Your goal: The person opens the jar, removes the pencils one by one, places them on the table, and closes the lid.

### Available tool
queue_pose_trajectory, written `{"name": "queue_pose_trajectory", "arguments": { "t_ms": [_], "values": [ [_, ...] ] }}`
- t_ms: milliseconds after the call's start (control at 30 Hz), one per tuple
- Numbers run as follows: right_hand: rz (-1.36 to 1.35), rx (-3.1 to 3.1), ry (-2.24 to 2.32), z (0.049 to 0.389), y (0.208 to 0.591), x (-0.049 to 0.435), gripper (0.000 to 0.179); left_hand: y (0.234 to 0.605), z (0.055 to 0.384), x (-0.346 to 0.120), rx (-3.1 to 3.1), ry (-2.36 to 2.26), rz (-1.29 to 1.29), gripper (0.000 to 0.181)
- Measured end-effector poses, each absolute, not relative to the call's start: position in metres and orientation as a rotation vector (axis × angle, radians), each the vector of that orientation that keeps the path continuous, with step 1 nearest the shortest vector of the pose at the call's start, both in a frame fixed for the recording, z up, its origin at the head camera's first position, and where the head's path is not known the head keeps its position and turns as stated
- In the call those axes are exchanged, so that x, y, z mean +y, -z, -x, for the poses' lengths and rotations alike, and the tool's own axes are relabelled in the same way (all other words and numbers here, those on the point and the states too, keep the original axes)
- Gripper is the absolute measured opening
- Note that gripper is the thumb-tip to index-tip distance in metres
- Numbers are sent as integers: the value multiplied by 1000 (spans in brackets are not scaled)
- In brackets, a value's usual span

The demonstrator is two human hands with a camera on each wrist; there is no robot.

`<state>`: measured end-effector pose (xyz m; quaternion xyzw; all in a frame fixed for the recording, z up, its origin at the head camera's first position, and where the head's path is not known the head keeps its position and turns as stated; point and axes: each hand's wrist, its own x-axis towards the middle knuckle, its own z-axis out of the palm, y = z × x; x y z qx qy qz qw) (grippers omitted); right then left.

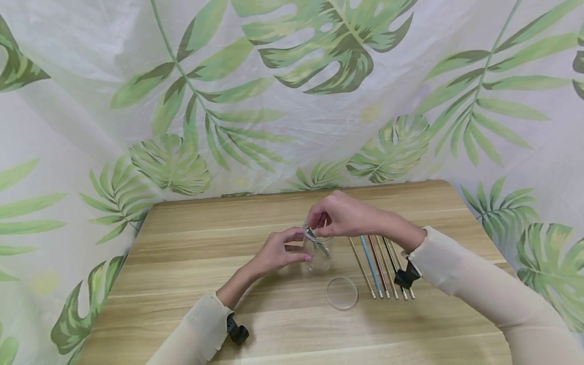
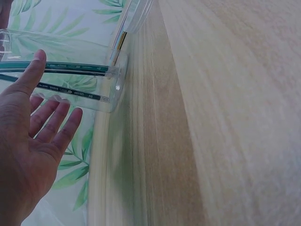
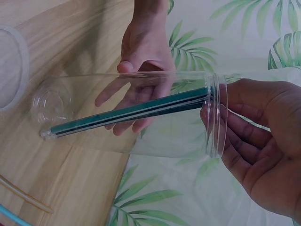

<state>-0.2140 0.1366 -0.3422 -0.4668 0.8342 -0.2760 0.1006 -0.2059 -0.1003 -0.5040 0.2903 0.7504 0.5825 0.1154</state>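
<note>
The right hand's (image 1: pixel 342 215) grip was nearly closed, pinching green pencils (image 3: pixel 127 114) by their upper ends at the mouth of the clear jar (image 1: pixel 320 264). At the jar's nine o'clock, the left hand (image 1: pixel 278 253) held its side, thumb and fingers parted to its width. On the desk (image 1: pixel 274 324), a round lid (image 1: pixel 342 293) lay at five o'clock, a row of pencils (image 1: pixel 379 266) at three.

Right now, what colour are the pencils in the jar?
Green and black pencils, clearest in the right wrist view.
</note>
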Motion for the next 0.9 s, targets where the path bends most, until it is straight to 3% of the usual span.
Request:
{"name": "queue_pose_trajectory", "arguments": {
  "t_ms": [900],
  "values": [
    [1370, 2444, 805, 215, 346, 132, 10, 506, 206, -100, 2176, -1725, -862, 59]
  ]
}}
